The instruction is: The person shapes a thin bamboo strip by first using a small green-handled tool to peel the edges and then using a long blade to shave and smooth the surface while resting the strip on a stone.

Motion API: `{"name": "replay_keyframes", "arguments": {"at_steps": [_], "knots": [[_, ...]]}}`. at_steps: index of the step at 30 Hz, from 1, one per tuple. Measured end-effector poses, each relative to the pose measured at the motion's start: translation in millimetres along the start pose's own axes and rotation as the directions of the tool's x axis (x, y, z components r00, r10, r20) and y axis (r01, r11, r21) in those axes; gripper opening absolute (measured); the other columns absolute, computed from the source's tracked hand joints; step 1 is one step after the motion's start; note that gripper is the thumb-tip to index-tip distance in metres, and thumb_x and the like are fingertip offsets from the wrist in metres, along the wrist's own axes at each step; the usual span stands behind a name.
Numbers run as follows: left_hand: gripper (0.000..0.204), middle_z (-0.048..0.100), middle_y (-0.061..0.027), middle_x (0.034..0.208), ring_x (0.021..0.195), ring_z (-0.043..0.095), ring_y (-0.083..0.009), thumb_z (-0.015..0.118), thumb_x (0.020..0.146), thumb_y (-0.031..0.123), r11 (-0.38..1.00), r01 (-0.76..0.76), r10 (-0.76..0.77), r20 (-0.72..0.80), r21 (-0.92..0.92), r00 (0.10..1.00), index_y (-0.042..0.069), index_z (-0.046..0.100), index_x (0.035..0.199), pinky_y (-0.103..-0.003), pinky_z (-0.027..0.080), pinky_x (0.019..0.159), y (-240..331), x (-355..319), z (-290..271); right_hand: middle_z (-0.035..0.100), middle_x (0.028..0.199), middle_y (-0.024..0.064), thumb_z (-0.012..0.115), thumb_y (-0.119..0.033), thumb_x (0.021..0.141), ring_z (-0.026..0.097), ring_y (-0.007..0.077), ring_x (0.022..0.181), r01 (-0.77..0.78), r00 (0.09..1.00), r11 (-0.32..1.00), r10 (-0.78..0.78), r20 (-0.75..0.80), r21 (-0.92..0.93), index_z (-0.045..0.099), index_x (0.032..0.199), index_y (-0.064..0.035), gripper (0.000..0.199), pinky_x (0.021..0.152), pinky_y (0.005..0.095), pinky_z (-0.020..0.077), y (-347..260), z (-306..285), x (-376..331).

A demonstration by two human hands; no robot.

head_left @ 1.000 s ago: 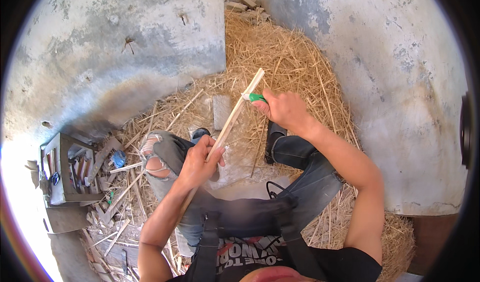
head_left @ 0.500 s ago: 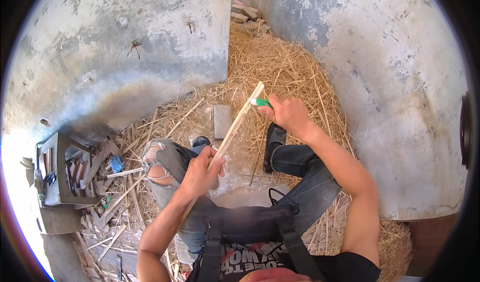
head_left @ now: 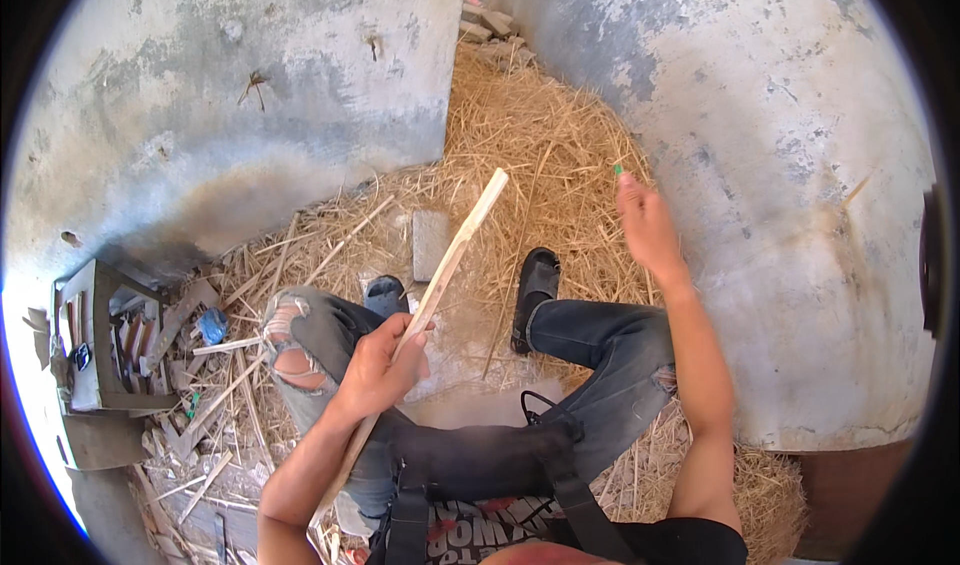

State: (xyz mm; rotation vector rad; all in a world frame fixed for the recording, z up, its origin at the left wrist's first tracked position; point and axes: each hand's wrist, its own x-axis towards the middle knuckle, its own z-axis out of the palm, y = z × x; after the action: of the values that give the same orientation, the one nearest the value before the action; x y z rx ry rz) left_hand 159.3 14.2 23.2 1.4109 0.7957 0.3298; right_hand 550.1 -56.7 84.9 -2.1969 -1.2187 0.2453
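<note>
My left hand (head_left: 384,367) is closed around a long pale wooden strip (head_left: 465,235). The strip slants up and away to the right, and its lower part runs back beneath my left forearm. Out to the right, apart from the strip, my right hand (head_left: 650,230) is closed on a small green tool (head_left: 619,169). Only a bit of its green shows past my fingers; the rest is hidden, so its exact kind cannot be made out.
Shavings (head_left: 545,115) pile up between two worn walls (head_left: 330,75). A grey block (head_left: 431,245) lies beyond my feet. At the left stands a wooden box-like frame (head_left: 125,340) with pieces inside, near a blue crumpled plastic thing (head_left: 211,326) and scattered strips. A thin sliver (head_left: 857,191) shows against the right wall.
My right hand has swung away from the strip, out to the right, with the green tool. My left hand and the strip have shifted slightly left and nearer.
</note>
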Motion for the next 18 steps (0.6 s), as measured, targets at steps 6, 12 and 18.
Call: {"name": "replay_keyframes", "arguments": {"at_steps": [6, 12, 18], "knots": [[0.033, 0.063, 0.0003, 0.071, 0.054, 0.05, -0.0036, 0.054, 0.104, 0.02, 0.999, 0.029, -0.028, 0.01, -0.023, 1.0, 0.002, 0.059, 0.132, -0.023, 0.041, 0.05, 5.9, 10.6, 12.8, 0.061, 0.065, 0.0208, 0.044, -0.049, 0.105, 0.064, 0.0368, 0.063, 0.224, 0.94, 0.974, -0.212, 0.266, -0.016, 0.064, 0.088, 0.0018, 0.057, 0.061, 0.0477, 0.0479, -56.1, 37.2, -24.6], [0.043, 0.059, 0.0017, 0.073, 0.061, 0.048, -0.002, 0.061, 0.1, 0.016, 1.0, -0.009, 0.009, 0.016, -0.027, 1.0, 0.004, 0.057, 0.141, -0.022, 0.042, 0.054, 3.8, 13.5, 22.5, 0.059, 0.06, 0.0215, 0.044, -0.05, 0.105, 0.064, 0.0386, 0.06, 0.34, 0.909, 0.932, -0.291, 0.297, -0.128, 0.064, 0.089, 0.0006, 0.057, 0.058, 0.0485, 0.0495, -52.0, 57.0, -30.9], [0.046, 0.057, 0.0048, 0.075, 0.067, 0.049, -0.0025, 0.064, 0.098, 0.012, 0.997, -0.002, 0.006, -0.049, 0.073, 0.999, 0.002, 0.056, 0.142, -0.022, 0.044, 0.059, 1.1, 0.9, 23.2, 0.06, 0.062, 0.0227, 0.04, -0.051, 0.106, 0.062, 0.0403, 0.06, 0.181, 0.982, 0.944, -0.155, 0.113, -0.278, 0.062, 0.084, 0.0005, 0.06, 0.059, 0.0493, 0.05, -11.0, 33.7, 7.7]]}}
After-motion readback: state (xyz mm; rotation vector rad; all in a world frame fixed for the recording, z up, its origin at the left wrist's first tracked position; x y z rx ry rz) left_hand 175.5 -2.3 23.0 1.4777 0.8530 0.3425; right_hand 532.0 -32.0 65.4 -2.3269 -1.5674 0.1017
